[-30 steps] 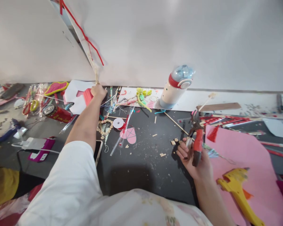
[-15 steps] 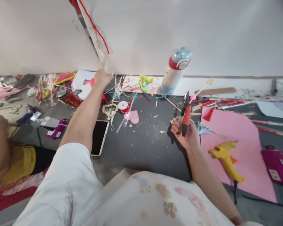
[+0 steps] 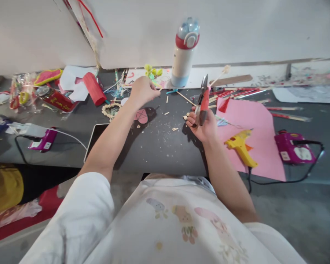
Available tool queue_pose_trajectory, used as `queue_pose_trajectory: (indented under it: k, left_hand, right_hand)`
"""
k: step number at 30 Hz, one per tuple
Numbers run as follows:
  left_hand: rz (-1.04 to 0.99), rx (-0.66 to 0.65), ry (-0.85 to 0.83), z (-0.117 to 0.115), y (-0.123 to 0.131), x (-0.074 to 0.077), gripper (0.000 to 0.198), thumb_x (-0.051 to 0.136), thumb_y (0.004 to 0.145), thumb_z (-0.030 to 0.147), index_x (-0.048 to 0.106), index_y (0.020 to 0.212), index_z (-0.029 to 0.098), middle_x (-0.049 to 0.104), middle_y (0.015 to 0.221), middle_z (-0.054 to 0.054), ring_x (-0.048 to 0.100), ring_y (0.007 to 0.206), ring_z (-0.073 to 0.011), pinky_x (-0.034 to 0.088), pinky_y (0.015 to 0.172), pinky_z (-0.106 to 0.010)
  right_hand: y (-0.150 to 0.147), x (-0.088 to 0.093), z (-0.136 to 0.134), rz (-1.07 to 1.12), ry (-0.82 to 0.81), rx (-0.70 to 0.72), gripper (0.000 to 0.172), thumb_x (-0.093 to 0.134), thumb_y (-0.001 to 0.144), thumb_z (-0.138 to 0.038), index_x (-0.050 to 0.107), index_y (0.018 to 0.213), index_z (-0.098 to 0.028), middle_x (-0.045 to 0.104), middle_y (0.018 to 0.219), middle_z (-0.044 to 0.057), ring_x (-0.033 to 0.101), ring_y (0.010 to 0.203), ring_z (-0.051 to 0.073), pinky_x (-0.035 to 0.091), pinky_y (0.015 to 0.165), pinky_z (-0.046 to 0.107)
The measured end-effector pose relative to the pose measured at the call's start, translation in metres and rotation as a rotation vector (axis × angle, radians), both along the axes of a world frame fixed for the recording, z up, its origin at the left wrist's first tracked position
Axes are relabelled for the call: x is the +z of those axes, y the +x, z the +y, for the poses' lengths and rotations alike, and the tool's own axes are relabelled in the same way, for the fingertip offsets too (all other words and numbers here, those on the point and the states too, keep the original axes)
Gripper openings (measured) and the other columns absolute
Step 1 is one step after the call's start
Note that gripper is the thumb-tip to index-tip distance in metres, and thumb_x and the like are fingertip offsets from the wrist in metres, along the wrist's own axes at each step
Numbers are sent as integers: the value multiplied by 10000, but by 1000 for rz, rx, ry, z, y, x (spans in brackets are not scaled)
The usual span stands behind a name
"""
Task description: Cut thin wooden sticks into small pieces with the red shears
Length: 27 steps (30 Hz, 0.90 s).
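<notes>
Left hand [image 3: 145, 91] nearer pliers [image 3: 205, 102] — red-handled

Yellow lettering [image 3: 63, 104] on the red can [image 3: 52, 98] is too blurred to read.

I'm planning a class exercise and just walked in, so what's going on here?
A person's right hand holds red-handled pliers, tips up, above the dark table. The left hand is out near a yellow fuzzy piece; whether it pinches something small can't be told. A yellow glue gun lies on a pink sheet to the right, and a bottle stands at the back.
</notes>
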<state>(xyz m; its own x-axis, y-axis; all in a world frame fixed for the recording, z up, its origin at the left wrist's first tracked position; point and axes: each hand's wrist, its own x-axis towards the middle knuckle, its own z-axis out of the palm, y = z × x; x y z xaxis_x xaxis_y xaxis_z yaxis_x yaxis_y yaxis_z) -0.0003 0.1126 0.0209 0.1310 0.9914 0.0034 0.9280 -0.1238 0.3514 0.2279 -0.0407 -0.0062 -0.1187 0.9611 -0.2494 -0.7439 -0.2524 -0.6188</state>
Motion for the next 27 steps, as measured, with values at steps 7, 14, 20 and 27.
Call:
queue_pose_trajectory:
  k: [7, 14, 20, 27]
  left_hand:
    - [-50, -149, -65, -71, 27, 6, 178, 673, 810, 266, 731, 949, 172, 693, 898, -47, 632, 991, -258, 492, 904, -396]
    - [-113, -300, -86, -107, 37, -15, 107, 680, 789, 239, 711, 889, 217, 720, 877, -43, 646, 903, -224, 483, 821, -358]
    - [-39, -455, -7, -110, 36, -28, 125, 637, 794, 224, 707, 890, 185, 702, 902, -62, 630, 895, -215, 464, 818, -341]
    - [25, -658, -13, -110, 28, -32, 146, 586, 816, 214, 714, 848, 152, 669, 826, -69, 594, 878, -214, 452, 858, -352]
  right_hand:
    - [2, -13, 8, -8, 56, -14, 349, 499, 954, -523, 553, 798, -216, 402, 592, -47, 360, 494, 92, 315, 466, 235]
    - [2, -15, 10, -40, 57, -14, 358, 464, 966, -525, 546, 792, -223, 394, 579, -50, 353, 485, 99, 317, 471, 255]
    - [2, -14, 10, -77, 80, -6, 395, 520, 922, -598, 544, 790, -227, 393, 572, -57, 359, 472, 92, 323, 470, 254]
    - [1, -10, 9, -64, 41, -26, 383, 548, 897, -613, 546, 810, -240, 416, 570, -53, 366, 473, 106, 325, 455, 272]
